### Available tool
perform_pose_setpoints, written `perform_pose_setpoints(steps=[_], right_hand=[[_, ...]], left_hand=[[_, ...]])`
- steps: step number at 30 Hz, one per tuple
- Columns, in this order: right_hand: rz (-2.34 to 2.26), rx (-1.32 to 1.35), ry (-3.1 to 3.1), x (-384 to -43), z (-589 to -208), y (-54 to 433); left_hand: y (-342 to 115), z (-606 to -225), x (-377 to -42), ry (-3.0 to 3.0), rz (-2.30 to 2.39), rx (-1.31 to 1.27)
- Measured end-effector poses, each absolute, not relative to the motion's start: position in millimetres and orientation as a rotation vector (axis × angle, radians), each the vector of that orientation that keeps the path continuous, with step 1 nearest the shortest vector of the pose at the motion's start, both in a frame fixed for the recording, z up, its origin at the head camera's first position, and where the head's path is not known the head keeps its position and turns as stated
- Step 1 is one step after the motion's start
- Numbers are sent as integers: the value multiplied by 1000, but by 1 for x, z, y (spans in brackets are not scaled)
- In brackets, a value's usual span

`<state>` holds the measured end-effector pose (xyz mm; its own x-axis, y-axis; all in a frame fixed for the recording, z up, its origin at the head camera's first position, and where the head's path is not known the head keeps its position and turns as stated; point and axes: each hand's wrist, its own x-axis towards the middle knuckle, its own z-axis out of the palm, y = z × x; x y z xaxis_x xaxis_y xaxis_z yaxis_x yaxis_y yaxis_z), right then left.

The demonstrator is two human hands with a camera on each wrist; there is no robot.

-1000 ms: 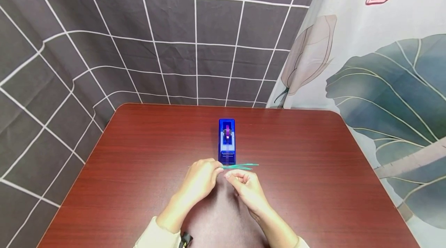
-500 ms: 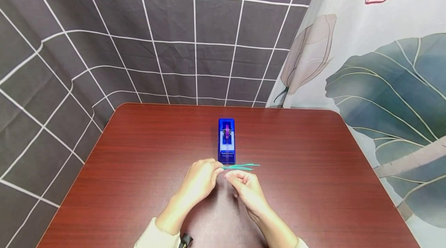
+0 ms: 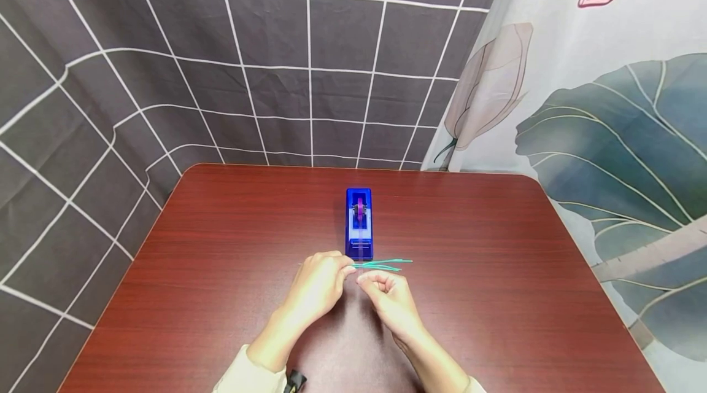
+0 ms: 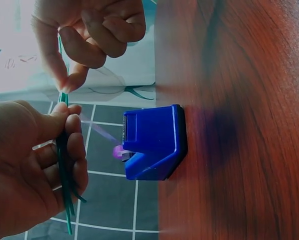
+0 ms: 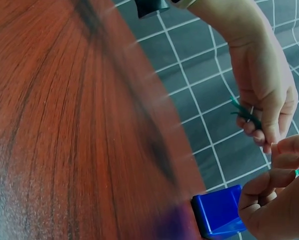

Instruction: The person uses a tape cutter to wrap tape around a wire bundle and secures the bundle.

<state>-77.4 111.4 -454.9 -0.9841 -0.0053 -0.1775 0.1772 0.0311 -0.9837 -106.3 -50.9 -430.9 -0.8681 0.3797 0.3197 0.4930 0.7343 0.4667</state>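
Observation:
My left hand (image 3: pixel 320 282) pinches a bundle of thin green strands (image 3: pixel 383 265) between thumb and fingers. Their free ends fan out to the right, in front of a blue tape dispenser (image 3: pixel 359 250). From the dispenser's purple roll, a strip of translucent tape (image 4: pixel 102 131) stretches toward both hands in the left wrist view. Close by the bundle, my right hand (image 3: pixel 393 304) has its thumb and forefinger pinched together on the tape's end. Its other fingers are curled. In the right wrist view, this hand covers part of the dispenser (image 5: pixel 219 210).
The dispenser stands on a reddish-brown wooden table (image 3: pixel 221 227). Behind the table hangs a dark grey curtain (image 3: pixel 276 92) with white grid lines. A white curtain (image 3: pixel 558 31) with leaf prints hangs on the right. A dark object (image 3: pixel 295 379) sits at the left cuff.
Both hands keep nearly the same place. The right fingertips have shifted slightly toward the person, and the strands' free ends have moved a little.

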Motion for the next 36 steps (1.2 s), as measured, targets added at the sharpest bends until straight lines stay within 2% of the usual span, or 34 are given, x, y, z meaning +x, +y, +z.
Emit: perform_pose_setpoints(steps=[20, 36], right_hand=[[-2098, 43, 2305, -87, -465, 111], [-2171, 156, 2172, -90, -464, 112]], left_hand=[[-51, -429, -106, -2736, -895, -727], [-50, -431, -107, -2688, -883, -741]])
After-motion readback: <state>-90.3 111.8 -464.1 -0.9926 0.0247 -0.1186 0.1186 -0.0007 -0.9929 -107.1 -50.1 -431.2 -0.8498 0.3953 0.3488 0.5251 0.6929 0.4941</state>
